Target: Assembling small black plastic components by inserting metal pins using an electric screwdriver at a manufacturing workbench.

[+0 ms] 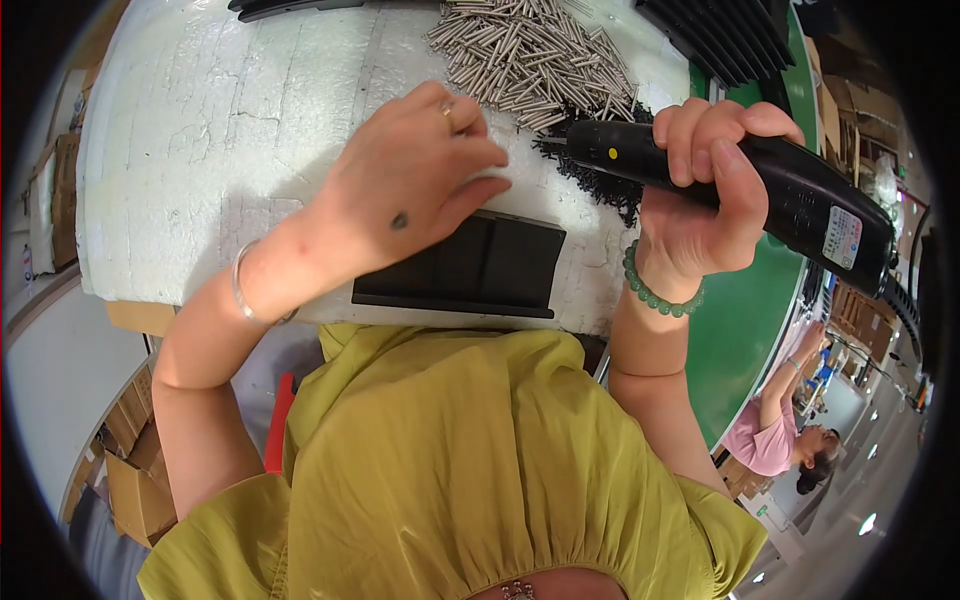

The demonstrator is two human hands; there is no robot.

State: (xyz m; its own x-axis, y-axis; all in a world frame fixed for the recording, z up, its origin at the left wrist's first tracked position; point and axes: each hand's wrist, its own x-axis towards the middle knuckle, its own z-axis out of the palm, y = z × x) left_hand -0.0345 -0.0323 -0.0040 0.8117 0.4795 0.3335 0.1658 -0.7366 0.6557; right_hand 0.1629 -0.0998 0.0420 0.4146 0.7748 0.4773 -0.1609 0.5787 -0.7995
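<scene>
My right hand (710,180) is wrapped round a black electric screwdriver (800,185) with a yellow dot on its body. Its thin bit points left, just above the near edge of a heap of metal pins (535,60) and a pile of small black screws (600,180). To the left of the bit, my left hand (420,165) is held palm down with its fingers curled. Its thumb and index tips are slightly apart; the palm is hidden, so anything inside cannot be made out. Below it a black ridged panel (490,265) lies near the table's front edge, partly covered by the wrist.
White foam sheeting (200,130) covers the work surface, and a green tabletop (735,330) shows at the right. Black finned parts (720,35) stand at the far right. Another black part (290,8) lies at the far left. A person in pink (765,435) is farther off, right.
</scene>
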